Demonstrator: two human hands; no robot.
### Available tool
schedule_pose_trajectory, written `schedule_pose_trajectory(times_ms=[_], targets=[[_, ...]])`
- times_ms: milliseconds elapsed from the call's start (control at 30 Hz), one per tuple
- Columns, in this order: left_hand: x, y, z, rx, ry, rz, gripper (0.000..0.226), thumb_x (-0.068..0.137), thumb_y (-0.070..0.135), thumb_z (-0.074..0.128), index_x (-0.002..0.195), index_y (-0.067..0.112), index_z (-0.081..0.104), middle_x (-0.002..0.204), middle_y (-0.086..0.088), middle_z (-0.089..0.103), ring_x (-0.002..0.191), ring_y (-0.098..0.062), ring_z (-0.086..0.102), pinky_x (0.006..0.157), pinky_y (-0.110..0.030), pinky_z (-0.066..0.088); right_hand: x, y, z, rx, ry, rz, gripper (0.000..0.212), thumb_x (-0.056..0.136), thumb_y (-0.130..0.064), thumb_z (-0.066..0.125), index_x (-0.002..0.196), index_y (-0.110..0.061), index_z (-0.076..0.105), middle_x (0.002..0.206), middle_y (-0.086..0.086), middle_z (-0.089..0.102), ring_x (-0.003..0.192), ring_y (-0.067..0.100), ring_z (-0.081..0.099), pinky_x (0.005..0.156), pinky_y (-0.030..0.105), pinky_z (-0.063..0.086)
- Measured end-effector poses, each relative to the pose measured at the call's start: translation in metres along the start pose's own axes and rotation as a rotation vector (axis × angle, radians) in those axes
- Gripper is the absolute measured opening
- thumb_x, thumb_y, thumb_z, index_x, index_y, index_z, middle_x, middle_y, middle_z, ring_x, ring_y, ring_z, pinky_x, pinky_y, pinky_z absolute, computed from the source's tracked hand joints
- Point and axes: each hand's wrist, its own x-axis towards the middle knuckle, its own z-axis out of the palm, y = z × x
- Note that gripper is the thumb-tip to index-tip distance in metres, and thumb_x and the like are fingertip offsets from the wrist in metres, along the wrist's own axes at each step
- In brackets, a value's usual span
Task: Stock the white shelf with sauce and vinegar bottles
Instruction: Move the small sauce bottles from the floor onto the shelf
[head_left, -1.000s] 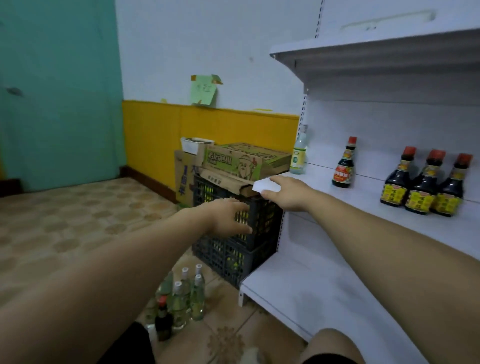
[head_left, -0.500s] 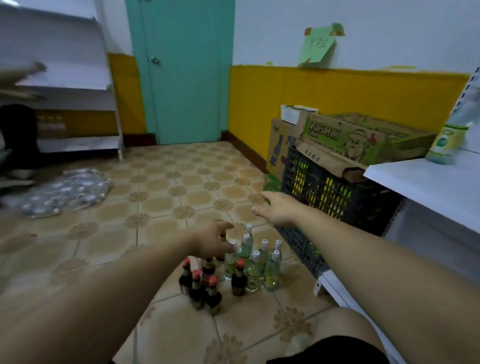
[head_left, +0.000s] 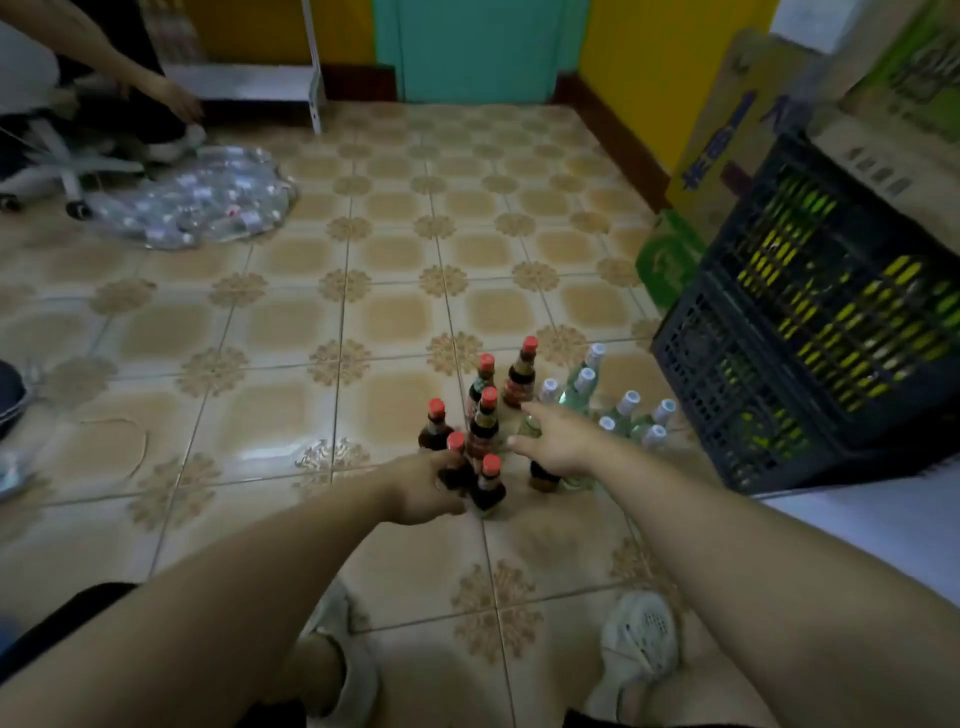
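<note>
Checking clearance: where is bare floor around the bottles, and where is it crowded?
Bare tiles lie left of the sauce bottles, up to the plastic bag, and between the bottles and the shoes. Crowded: sauce and vinegar bottles stand packed together, close to the black crate.

No legible text: blue print on cardboard box (head_left: 723, 136) and bottle labels (head_left: 518, 388) too blurred.

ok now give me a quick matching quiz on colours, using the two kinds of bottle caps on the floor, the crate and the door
Things:
1. sauce bottle caps
2. vinegar bottle caps
3. crate
4. door

Colours:
A. teal
B. white
C. red
D. black

Pairs: 1-C, 2-B, 3-D, 4-A
</note>
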Motion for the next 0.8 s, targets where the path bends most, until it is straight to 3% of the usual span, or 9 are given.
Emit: schedule_pose_trajectory(times_ms=[100,200,400,667,733,800], targets=[[0.042,-0.013,0.022,-0.018,-0.088,-0.023,0.078,0.090,0.044,0.058,0.152,0.022,0.015,0.158,-0.005,0.020,0.141,-0.025,0.027,0.109,-0.032,0.028,0.034,0.018,0.030,0.024,-0.055,0.001,0.059,0.097,-0.041,0.052,0.148,-0.017,0.034,0.152,0.009,0.037,0.134,0.028,0.040,0.101,0.032,0.036],[0.085,-0.027,0.044,-0.055,-0.150,-0.057,0.082,0.090,0.046,0.057,0.153,0.021,0.010,0.160,-0.004,0.014,0.144,-0.025,0.022,0.111,-0.034,0.026,0.071,0.038,0.062,0.043,-0.124,0.054,0.072,0.096,-0.047,0.050,0.153,-0.014,0.022,0.160,0.009,0.023,0.144,0.027,0.027,0.112,0.033,0.028],[0.161,-0.049,0.084,-0.133,-0.167,-0.112,0.085,0.089,0.043,0.060,0.153,0.017,0.010,0.160,-0.006,0.013,0.145,-0.025,0.019,0.112,-0.032,0.024,0.137,0.067,0.121,0.118,-0.171,0.110,0.074,0.095,-0.042,0.055,0.154,-0.017,0.018,0.157,0.010,0.026,0.141,0.030,0.032,0.110,0.039,0.033],[0.209,-0.070,0.115,-0.185,-0.220,-0.147,0.093,0.087,0.035,0.065,0.153,0.014,0.004,0.160,-0.008,0.011,0.144,-0.026,0.020,0.113,-0.032,0.025,0.177,0.082,0.166,0.171,-0.087,0.077,0.038,0.092,-0.031,0.061,0.127,-0.020,0.047,0.128,0.009,0.054,0.113,0.032,0.052,0.088,0.038,0.044],[0.208,-0.071,0.117,-0.188,-0.210,-0.142,0.094,0.087,0.032,0.067,0.153,0.015,0.003,0.159,-0.008,0.013,0.143,-0.027,0.023,0.111,-0.032,0.027,0.175,0.083,0.165,0.226,-0.092,0.058,0.027,0.092,-0.029,0.061,0.114,-0.020,0.048,0.117,0.009,0.056,0.106,0.031,0.054,0.080,0.036,0.042],[0.202,-0.069,0.116,-0.191,-0.196,-0.133,0.094,0.087,0.028,0.068,0.153,0.017,0.002,0.159,-0.008,0.016,0.141,-0.028,0.027,0.109,-0.032,0.030,0.165,0.084,0.157,0.269,-0.091,0.055,0.030,0.093,-0.028,0.061,0.118,-0.019,0.047,0.112,0.008,0.057,0.104,0.029,0.054,0.078,0.034,0.040]])
